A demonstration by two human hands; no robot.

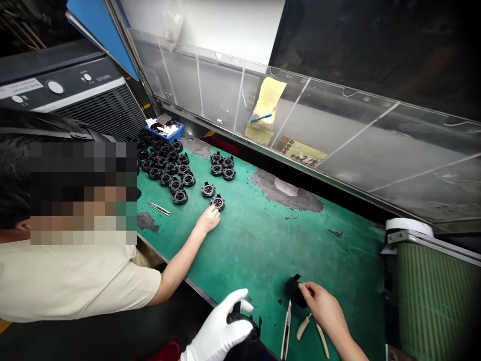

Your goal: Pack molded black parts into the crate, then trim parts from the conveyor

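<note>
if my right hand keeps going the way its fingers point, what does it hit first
The right hand points up-left and already touches a small black part. Past it lies only bare green mat, though depth is unclear.

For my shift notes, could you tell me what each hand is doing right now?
Left hand: gloved, closed around a black part.
Right hand: bare, fingers pinching a small black piece.

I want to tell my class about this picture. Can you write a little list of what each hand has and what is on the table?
left hand: in a white glove, gripping a black part
right hand: bare, fingers on a small black piece
beside the right hand: cutters and a thin tool
table: green mat, worn in patches
co-worker's hand: touching a round black part
further back: many round black parts, tweezers, blue tray
</note>
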